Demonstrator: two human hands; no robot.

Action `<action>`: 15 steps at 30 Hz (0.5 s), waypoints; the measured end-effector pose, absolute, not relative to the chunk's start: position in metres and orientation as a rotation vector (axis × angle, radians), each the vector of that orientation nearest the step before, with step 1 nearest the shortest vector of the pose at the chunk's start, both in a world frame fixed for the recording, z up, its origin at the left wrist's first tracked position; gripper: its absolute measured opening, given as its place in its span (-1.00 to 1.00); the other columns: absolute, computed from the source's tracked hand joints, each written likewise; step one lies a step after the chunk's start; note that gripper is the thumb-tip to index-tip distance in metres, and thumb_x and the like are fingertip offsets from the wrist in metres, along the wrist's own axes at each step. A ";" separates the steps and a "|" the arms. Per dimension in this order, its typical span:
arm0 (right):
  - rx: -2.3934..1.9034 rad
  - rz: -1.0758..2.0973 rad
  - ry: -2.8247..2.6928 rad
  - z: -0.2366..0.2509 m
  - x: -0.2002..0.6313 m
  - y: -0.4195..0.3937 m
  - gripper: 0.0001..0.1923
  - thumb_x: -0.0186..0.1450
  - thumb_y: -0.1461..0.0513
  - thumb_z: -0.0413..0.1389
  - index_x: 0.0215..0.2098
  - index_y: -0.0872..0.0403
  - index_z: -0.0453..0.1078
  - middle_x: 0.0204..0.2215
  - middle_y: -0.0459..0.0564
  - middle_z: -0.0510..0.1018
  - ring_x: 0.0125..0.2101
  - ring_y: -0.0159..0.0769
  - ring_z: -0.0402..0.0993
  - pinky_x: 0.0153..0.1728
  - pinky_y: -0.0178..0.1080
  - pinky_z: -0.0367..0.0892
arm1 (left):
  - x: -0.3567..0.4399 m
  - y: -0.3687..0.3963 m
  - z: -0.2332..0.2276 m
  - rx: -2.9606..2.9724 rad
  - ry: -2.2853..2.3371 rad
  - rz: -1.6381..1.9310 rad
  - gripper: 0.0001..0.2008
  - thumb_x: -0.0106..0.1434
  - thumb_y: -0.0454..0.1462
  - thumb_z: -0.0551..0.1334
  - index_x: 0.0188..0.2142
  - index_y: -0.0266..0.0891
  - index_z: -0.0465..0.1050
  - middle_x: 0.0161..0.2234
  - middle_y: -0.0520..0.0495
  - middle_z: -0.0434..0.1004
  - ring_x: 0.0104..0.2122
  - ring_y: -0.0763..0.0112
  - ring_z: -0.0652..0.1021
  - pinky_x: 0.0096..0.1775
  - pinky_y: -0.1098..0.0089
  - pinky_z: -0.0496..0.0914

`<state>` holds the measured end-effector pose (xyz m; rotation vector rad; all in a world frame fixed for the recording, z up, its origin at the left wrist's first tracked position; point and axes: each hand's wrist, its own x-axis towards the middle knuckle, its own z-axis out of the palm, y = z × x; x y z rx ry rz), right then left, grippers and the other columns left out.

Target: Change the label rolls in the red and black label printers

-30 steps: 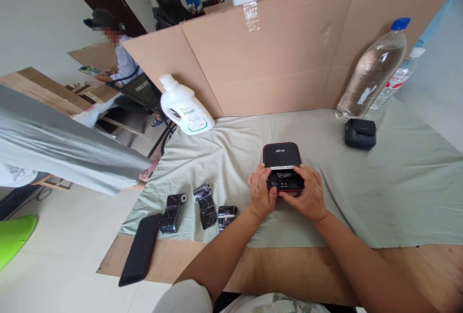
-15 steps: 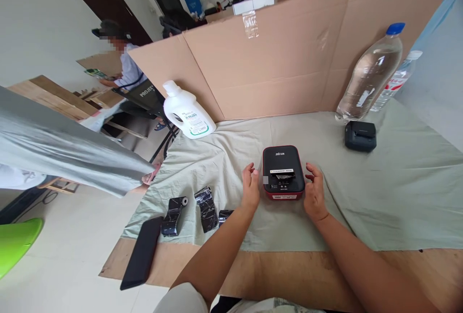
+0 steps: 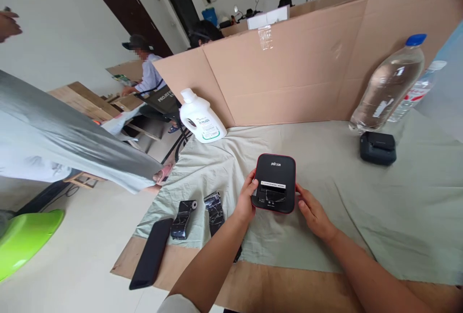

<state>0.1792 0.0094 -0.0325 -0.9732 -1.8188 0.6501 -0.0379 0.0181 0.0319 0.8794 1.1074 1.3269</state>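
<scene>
Flat black phone-like slab [image 3: 151,253] at table's left edge, two black ribbon rolls [image 3: 183,212] beside it, untouched. Your left hand [image 3: 246,200] clasps left side of black red-rimmed box-shaped printer [image 3: 274,183] at cloth centre; lid appears shut. Your right hand [image 3: 313,211] open, fingertips touching printer's right side. Rolls not loaded. Small black device [image 3: 377,147] far right.

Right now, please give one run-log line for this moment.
left hand: holds black device | right hand: touches device | device: tilted on cloth
</scene>
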 end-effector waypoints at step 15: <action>-1.006 0.552 -2.081 -0.034 0.171 0.013 -0.66 0.33 0.11 0.08 0.06 -0.04 0.41 -0.05 0.05 0.59 -0.04 -0.12 0.52 -0.08 0.03 0.52 | -0.220 0.197 0.073 0.280 1.340 1.601 -0.77 0.26 -0.23 0.17 -0.19 -0.35 0.47 -0.43 -0.12 0.60 -0.42 0.23 0.59 -0.20 0.16 0.49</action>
